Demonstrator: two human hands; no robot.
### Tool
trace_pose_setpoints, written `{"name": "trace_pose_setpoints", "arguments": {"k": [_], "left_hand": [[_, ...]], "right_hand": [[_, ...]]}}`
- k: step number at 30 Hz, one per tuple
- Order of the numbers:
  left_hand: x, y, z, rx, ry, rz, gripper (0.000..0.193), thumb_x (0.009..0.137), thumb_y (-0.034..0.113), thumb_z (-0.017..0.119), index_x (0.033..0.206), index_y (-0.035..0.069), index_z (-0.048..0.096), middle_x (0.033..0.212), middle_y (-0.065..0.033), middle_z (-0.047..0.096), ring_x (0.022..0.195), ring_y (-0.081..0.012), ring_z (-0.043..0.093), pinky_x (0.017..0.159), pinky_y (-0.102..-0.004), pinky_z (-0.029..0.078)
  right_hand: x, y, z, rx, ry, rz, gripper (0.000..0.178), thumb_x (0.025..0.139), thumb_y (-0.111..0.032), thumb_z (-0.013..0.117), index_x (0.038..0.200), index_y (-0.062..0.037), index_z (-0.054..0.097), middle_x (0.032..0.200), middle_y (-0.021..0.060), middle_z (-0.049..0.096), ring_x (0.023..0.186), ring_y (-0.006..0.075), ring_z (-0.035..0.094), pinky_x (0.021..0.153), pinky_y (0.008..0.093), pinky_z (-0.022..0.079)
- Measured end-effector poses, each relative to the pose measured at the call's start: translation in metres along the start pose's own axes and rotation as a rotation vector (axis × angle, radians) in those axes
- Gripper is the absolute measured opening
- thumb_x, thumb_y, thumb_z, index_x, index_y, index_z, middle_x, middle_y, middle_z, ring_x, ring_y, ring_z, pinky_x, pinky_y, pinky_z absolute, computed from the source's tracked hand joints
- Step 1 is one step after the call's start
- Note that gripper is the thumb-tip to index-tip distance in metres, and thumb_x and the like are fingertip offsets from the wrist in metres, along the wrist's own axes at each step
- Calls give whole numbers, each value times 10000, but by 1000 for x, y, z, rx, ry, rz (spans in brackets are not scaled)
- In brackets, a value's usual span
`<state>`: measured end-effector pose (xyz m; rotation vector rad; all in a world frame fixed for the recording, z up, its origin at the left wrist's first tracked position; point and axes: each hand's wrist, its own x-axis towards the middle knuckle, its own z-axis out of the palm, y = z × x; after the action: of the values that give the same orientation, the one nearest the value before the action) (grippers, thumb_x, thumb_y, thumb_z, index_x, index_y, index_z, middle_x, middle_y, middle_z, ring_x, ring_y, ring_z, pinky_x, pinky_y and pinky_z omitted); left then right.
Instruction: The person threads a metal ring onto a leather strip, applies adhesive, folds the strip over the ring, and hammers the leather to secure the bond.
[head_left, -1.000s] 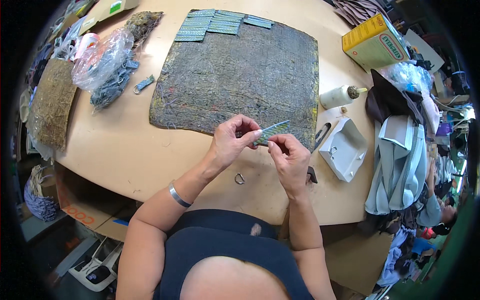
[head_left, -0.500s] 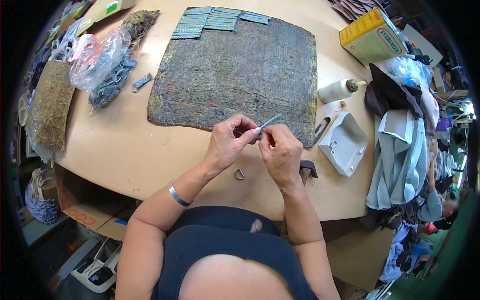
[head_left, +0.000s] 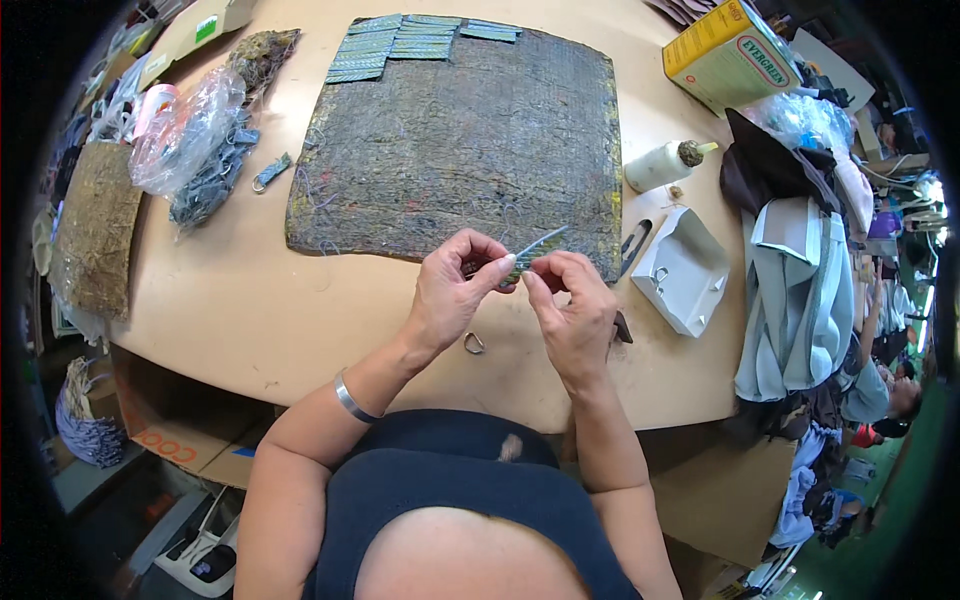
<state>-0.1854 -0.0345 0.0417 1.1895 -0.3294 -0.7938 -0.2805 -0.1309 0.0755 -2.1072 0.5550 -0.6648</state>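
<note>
Over the near edge of a dark, stained mat (head_left: pixel 450 150), my two hands meet at a small blue-green patterned strip (head_left: pixel 541 241). My left hand (head_left: pixel 450 290) pinches it between thumb and fingers; one pale, narrow end sticks out up and to the right. My right hand (head_left: pixel 575 310) closes thumb and forefinger on the strip's near side. Fingers hide much of it. Below my hands a metal D-ring (head_left: pixel 481 347) lies on the table. Flat patterned strips (head_left: pixel 360 50) line the mat's far left edge. A short strip with a ring (head_left: pixel 271 172) lies left of the mat.
To the right are a white bottle (head_left: pixel 656 168), a black slotted tool (head_left: pixel 630 258), a white cardboard tray (head_left: pixel 700 255) holding rings, a yellow-green tin (head_left: pixel 730 60) and grey folded pieces (head_left: pixel 790 300). A plastic bag (head_left: pixel 190 140) lies left. Another person (head_left: pixel 870 395) is at far right.
My right hand has shifted slightly right and its fingers have loosened around the strip, so more of the patterned face shows. My left hand keeps its pinch. The view has moved slightly.
</note>
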Motion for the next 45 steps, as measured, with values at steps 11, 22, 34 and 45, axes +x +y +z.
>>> {"name": "trace_pose_setpoints", "arguments": {"k": [11,22,34,45], "left_hand": [[1,-8,-4,70,28,118,77,800,47,575,840,10,521,792,-44,562,732,-84,547,651,-214,480],[15,-4,-17,-228,53,-57,71,825,40,521,873,-2,491,808,-57,547,739,-131,572,675,-261,508],[50,48,-127,884,603,434,124,785,24,533,899,24,579,821,-86,600,713,-179,590,675,-283,458],[46,63,-152,945,633,521,85,743,14,578,828,10,585,749,-86,596,659,-171,579,621,-259,455]], "right_hand": [[8,6,24,-393,97,-271,114,669,-18,609,759,-28,539,778,115,571,625,272,569,542,333,463],[7,7,-18,276,-197,101,89,686,58,489,744,19,545,755,96,559,646,163,551,611,258,446],[25,78,-32,-645,-80,-7,302,743,-49,537,1036,-13,475,1008,201,510,927,345,505,775,403,410],[66,131,-24,-44,125,323,500,671,45,517,1160,18,415,980,159,555,873,249,555,799,310,410]]}}
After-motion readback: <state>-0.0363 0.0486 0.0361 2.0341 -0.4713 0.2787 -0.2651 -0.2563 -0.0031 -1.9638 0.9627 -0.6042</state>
